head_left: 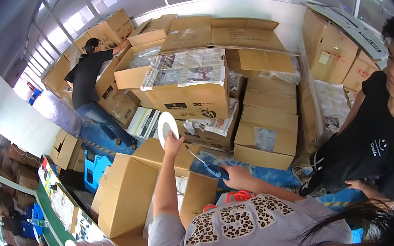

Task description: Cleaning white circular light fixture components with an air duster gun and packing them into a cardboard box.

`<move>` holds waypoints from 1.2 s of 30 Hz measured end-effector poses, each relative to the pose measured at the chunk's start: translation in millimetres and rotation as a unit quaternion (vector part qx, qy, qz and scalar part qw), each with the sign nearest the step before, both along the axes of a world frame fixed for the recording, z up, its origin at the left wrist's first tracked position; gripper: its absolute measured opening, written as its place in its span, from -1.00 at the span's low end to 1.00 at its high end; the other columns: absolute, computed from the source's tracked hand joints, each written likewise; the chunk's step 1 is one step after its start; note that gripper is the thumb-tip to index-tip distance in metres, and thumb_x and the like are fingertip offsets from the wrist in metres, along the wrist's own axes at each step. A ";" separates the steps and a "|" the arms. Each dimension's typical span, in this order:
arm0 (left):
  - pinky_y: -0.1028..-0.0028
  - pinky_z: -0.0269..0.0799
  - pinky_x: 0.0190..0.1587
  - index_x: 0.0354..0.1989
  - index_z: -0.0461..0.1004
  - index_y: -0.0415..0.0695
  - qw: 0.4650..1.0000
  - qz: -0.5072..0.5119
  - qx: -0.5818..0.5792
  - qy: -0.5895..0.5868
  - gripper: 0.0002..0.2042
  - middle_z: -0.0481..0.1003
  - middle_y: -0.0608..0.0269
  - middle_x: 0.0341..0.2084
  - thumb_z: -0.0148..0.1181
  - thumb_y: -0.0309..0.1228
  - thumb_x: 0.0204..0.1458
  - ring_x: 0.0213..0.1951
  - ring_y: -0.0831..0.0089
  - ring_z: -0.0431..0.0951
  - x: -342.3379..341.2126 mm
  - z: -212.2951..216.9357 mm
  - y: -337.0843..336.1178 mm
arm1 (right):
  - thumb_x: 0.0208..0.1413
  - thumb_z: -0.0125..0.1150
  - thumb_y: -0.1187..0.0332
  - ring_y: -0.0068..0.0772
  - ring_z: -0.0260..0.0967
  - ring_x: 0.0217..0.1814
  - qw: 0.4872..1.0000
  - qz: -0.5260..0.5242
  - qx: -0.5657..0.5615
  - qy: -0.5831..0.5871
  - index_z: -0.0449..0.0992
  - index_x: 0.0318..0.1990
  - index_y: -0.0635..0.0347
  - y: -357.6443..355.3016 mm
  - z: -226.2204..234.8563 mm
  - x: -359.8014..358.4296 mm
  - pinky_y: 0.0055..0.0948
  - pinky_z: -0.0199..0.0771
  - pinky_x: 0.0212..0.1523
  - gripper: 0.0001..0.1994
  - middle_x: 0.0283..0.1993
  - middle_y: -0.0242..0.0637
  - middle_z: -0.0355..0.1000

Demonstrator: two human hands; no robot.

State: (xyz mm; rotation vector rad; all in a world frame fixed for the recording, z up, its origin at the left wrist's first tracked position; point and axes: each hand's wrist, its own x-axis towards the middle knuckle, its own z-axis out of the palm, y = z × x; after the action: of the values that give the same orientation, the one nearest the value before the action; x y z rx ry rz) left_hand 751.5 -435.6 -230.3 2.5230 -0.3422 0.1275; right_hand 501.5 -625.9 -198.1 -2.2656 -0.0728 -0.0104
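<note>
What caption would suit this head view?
Amid stacked cardboard boxes, the left hand lifts a white plate; the right hand grips a blue-handled tool.

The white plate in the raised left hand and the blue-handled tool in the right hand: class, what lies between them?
In the head view, between the white plate and the blue-handled tool lies an open cardboard box flap; the tool's thin shaft crosses it.

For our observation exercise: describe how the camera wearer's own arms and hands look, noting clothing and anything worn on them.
Both forearms are bare, with no gloves on the left hand or right hand. No rings or watch can be made out. The sleeves are short and grey, part of a grey T-shirt with large leopard-print letters across it. An orange coiled cord lies by the right wrist.
</note>
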 end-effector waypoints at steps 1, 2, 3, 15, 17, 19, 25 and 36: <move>0.31 0.40 -0.31 -0.32 0.32 -0.24 1.000 -0.006 0.000 0.001 -0.59 0.47 -0.07 -0.52 0.22 -0.19 -0.24 -0.42 0.10 0.50 -1.5 4.8 -7.2 | -0.17 0.07 0.37 0.04 0.38 -0.33 1.000 -0.006 -0.004 0.010 0.35 -0.11 0.10 -3.3 -2.1 -0.6 -0.07 0.37 -0.31 -0.64 -0.39 -0.02 0.43; 0.29 0.40 -0.29 -0.31 0.32 -0.23 0.995 -0.026 0.090 -0.023 -0.58 0.48 -0.05 -0.51 0.23 -0.17 -0.25 -0.40 0.09 0.50 -4.3 9.4 -5.4 | -0.17 0.07 0.37 0.04 0.38 -0.33 1.000 -0.004 -0.003 0.008 0.35 -0.11 0.10 -2.9 -4.8 -0.1 -0.07 0.37 -0.31 -0.64 -0.39 -0.02 0.43; 0.27 0.39 -0.28 -0.30 0.31 -0.21 0.982 -0.046 0.179 -0.046 -0.56 0.49 -0.03 -0.51 0.24 -0.15 -0.27 -0.39 0.07 0.51 -6.7 13.5 -4.7 | -0.18 0.08 0.37 0.05 0.38 -0.33 1.000 -0.007 -0.004 0.001 0.34 -0.10 0.10 -2.9 -9.4 1.7 -0.07 0.37 -0.31 -0.63 -0.38 -0.02 0.43; 0.34 0.27 -0.14 -0.36 0.28 -0.10 0.857 -0.247 0.422 -0.161 -0.71 0.48 0.19 -0.46 0.18 -0.34 -0.28 -0.35 0.31 0.51 -29.1 -18.0 6.2 | -0.18 0.13 0.36 0.08 0.37 -0.31 0.998 -0.066 -0.011 0.014 0.34 -0.13 0.13 -11.3 -17.9 9.1 -0.07 0.37 -0.30 -0.64 -0.37 0.02 0.42; 0.37 0.25 -0.14 -0.36 0.30 -0.11 0.853 -0.247 0.428 -0.167 -0.77 0.48 0.22 -0.47 0.12 -0.39 -0.24 -0.36 0.35 0.50 -34.8 -26.4 7.2 | -0.17 0.13 0.35 0.08 0.37 -0.31 0.997 -0.074 -0.005 0.012 0.34 -0.13 0.14 -12.1 -12.4 10.1 -0.07 0.37 -0.31 -0.65 -0.38 0.02 0.42; 0.38 0.23 -0.13 -0.35 0.33 -0.13 0.836 -0.264 0.444 -0.186 -0.82 0.47 0.24 -0.49 0.04 -0.42 -0.18 -0.36 0.37 0.48 -38.1 -33.7 8.1 | -0.16 0.13 0.34 0.08 0.37 -0.31 0.997 -0.060 -0.019 0.033 0.35 -0.13 0.14 -10.8 -2.9 9.1 -0.07 0.36 -0.30 -0.65 -0.37 0.02 0.42; 0.38 0.22 -0.12 -0.31 0.35 -0.12 0.794 -0.307 0.489 -0.190 -0.82 0.45 0.28 -0.53 -0.02 -0.42 -0.14 -0.34 0.38 0.48 -42.4 -50.3 6.8 | -0.16 0.11 0.32 0.07 0.38 -0.30 0.999 0.009 -0.027 0.025 0.37 -0.14 0.12 -0.1 -7.0 13.0 -0.06 0.36 -0.28 -0.66 -0.35 0.01 0.43; 0.38 0.23 -0.18 -0.40 0.33 -0.12 0.827 -0.285 0.424 -0.234 -0.87 0.44 0.25 -0.59 0.01 -0.43 -0.17 -0.43 0.37 0.47 -51.1 -55.7 7.8 | -0.18 0.12 0.36 0.09 0.37 -0.26 0.999 -0.050 0.004 0.020 0.37 -0.12 0.18 -6.9 -40.0 24.4 -0.09 0.36 -0.24 -0.63 -0.33 0.05 0.42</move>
State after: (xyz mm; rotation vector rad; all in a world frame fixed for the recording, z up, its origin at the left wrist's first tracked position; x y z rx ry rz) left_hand 700.3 -427.8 -286.0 3.0516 -1.6508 0.4379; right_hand 525.9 -632.8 -238.1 -2.2577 0.0611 -0.0186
